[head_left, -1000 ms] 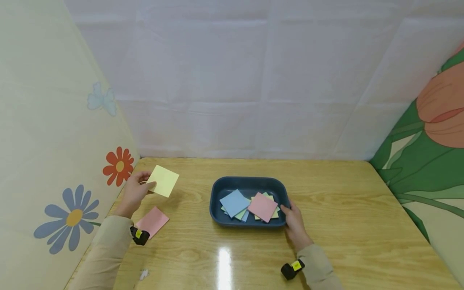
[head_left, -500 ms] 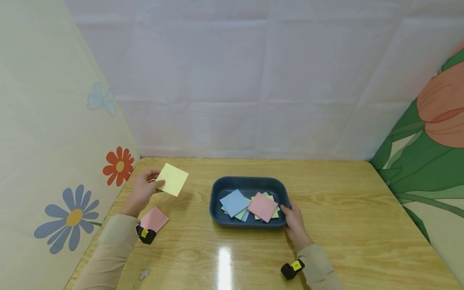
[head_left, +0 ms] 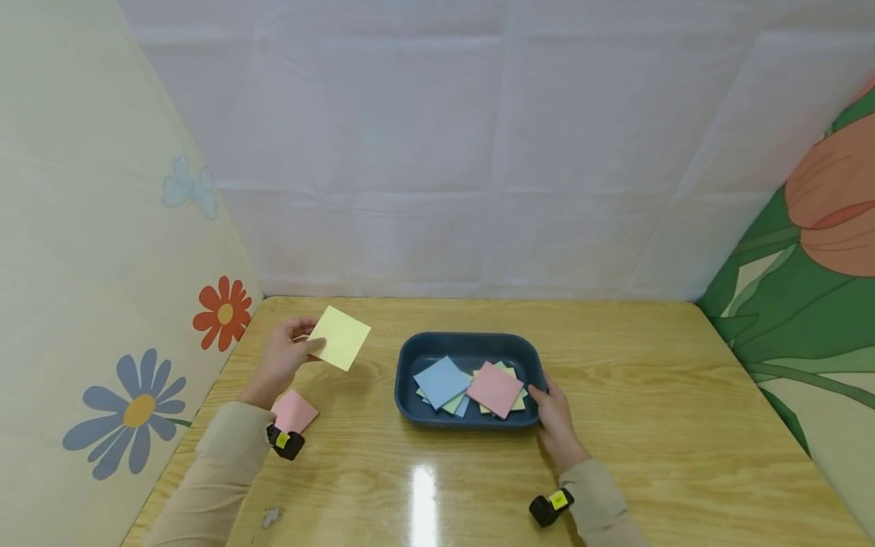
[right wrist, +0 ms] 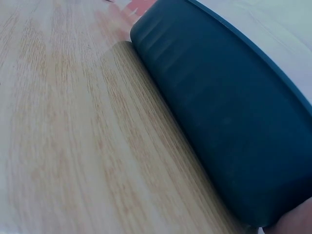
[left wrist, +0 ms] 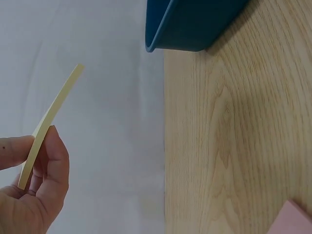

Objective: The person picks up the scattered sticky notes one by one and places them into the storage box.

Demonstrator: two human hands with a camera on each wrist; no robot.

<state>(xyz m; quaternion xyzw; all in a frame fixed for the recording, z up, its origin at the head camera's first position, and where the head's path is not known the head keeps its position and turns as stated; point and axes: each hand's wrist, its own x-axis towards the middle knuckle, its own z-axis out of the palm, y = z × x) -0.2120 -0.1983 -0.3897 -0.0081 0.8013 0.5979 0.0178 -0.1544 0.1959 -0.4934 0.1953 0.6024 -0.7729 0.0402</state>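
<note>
My left hand (head_left: 282, 357) pinches a yellow sticky note pad (head_left: 340, 338) between thumb and fingers, above the table's left side. Seen edge-on in the left wrist view, the yellow pad (left wrist: 54, 108) is thin and slightly bowed. A pink sticky note pad (head_left: 295, 411) lies on the table below that hand, partly covered by the wrist. At the middle stands a dark blue rectangular bin (head_left: 468, 422). Inside, a blue pad (head_left: 442, 381) and a pink pad (head_left: 495, 390) lie on top of several others. My right hand (head_left: 558, 427) grips the bin's right end, thumb at the rim.
The wooden table (head_left: 642, 380) meets a white cloth backdrop (head_left: 437, 167) at the back. Printed panels with flowers stand on both sides. A small greyish-white mark or scrap (head_left: 271, 517) shows near the front left.
My left hand has moved rightward with the yellow sticky note pad, toward the bin. The right hand and the bin have stayed in place.
</note>
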